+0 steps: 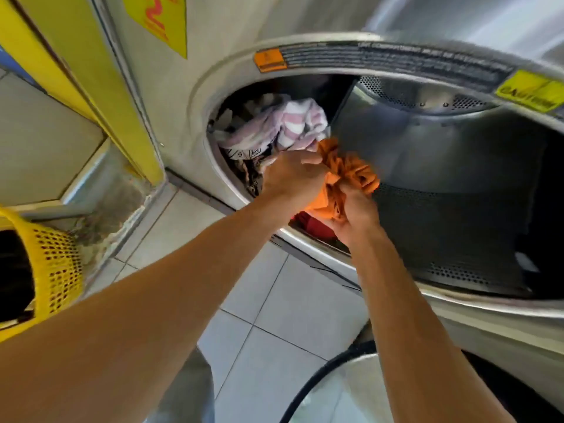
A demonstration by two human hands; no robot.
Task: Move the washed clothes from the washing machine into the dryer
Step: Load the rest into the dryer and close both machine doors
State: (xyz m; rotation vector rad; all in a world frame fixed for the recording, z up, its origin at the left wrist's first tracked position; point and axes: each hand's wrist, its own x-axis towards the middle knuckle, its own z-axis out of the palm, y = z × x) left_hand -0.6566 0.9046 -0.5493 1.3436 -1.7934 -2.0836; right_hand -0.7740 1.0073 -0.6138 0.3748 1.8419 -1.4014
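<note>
gripping bunched orange cloth (348, 175): left hand (293, 178), right hand (354, 209), fingers curled, at dryer (232, 71) mouth.

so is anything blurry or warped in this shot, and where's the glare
Head view: wide-angle bends the drum opening's rim; label text on the caution sticker is smeared by blur; glare washes the steel top right; both hands and the orange garment stay fairly sharp.

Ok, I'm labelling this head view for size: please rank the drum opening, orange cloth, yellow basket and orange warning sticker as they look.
1. drum opening
2. yellow basket, cut off by the frame and nearer the camera, so unsure
3. orange cloth, partly covered by both hands
4. orange warning sticker
</note>
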